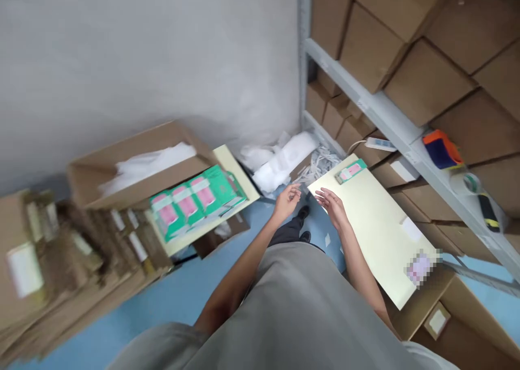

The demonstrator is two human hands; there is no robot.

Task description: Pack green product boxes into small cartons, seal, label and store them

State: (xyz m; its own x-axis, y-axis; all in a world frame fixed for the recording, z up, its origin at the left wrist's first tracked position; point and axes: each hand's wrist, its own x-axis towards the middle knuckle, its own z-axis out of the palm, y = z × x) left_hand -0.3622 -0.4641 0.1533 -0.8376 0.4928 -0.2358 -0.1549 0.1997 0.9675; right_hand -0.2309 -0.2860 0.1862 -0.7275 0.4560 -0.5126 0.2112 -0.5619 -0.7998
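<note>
My left hand (287, 199) hangs in the air over the blue floor, fingers loosely curled and apart, holding nothing. My right hand (331, 203) reaches out with spread fingers over the near corner of a pale yellow board (377, 234) that lies on cardboard boxes to my right. A small green and pink box (350, 171) rests at the far end of that board. To my left, several green and pink boxes (195, 196) lie on another pale yellow board (229, 169).
An open cardboard box (134, 164) with white packing stands at left. Flattened cardboard stacks (60, 261) lie at far left. White foam wrap (280, 161) and paper scraps fill the corner. A metal shelf (390, 121) with cartons, tape roll (465, 183) and an orange-blue item (441, 149) stands right.
</note>
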